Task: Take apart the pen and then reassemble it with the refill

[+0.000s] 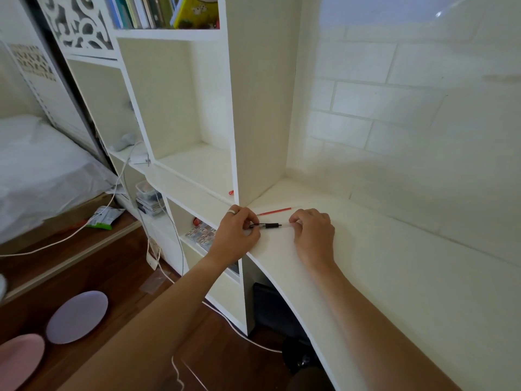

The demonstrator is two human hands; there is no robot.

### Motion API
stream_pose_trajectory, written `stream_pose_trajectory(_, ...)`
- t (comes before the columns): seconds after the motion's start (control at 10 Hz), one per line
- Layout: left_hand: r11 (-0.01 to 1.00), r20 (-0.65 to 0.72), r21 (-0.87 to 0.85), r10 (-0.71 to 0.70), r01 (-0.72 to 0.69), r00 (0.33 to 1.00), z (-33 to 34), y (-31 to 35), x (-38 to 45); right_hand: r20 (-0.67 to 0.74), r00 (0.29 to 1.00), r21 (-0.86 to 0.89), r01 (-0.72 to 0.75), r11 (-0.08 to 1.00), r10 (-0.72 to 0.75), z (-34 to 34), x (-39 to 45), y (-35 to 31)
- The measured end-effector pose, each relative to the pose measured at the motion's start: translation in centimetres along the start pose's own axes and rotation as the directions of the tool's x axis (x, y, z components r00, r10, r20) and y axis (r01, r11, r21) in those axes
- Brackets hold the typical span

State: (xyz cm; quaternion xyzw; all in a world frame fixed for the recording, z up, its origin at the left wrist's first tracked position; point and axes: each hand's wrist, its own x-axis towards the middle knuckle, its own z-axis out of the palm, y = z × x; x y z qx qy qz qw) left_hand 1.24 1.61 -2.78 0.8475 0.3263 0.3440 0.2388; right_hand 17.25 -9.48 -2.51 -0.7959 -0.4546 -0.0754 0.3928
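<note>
Left hand [236,232] curled in over the desk edge, ring on one finger, fingertips pinched on the tip end of the pen [266,225]. Right hand [313,231] knuckles-up on the desk, fingers folded over the clear barrel end of the same pen, gripping it there. Pen stretched level between the two hands, black grip section showing in the gap, just above the white desk [394,263]. Hard to tell whether the two halves are joined or slightly parted; the join is too small to read.

Just behind the hands, flat on the desk, a thin red refill [275,212], lying at a slight angle, apart from both hands and close to the foot of the shelf unit [253,108]. On the shelf ledge to the left of the upright panel, a small red bit [231,192], too small to identify.

Further out: books [146,11] packed in the top compartment. White cable [124,176] trailing down from a lower shelf across the wooden floor [118,280]. Lavender plate [77,316] and pink plate [19,359] on the floor at lower left, near each other. Bed with white cover [36,165] at far left. Pale brick-pattern wall [408,94] behind the desk.
</note>
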Motion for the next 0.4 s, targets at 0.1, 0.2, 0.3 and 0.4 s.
stream_pose_trajectory(0.1, 1.0, 0.009, 0.006, -0.004, 0.004, 1.0, -0.2, 0.2, 0.1, 0.016, 1.0, 0.033, -0.021, 0.999, 0.021, -0.2, 0.1, 0.1)
stream_pose_trajectory(0.2, 1.0, 0.063, -0.011, -0.026, 0.027, 0.998, -0.8, 0.7, -0.2, 0.029, 0.998, 0.067, -0.054, 0.996, 0.052, -0.9, -0.3, -0.4)
stream_pose_trajectory(0.3, 0.999, 0.073, 0.0, 0.039, -0.039, 0.997, -2.6, 2.1, -0.2, -0.004, 0.998, 0.153, -0.067, 0.986, 0.069, -2.3, -0.6, -0.7)
stream_pose_trajectory(0.4, 0.969, -0.11, -0.022, 0.241, -0.245, 0.964, -7.1, 5.5, 0.1, -0.178, 0.984, 0.319, 0.062, 0.946, -0.005, -7.0, 0.5, -2.4)
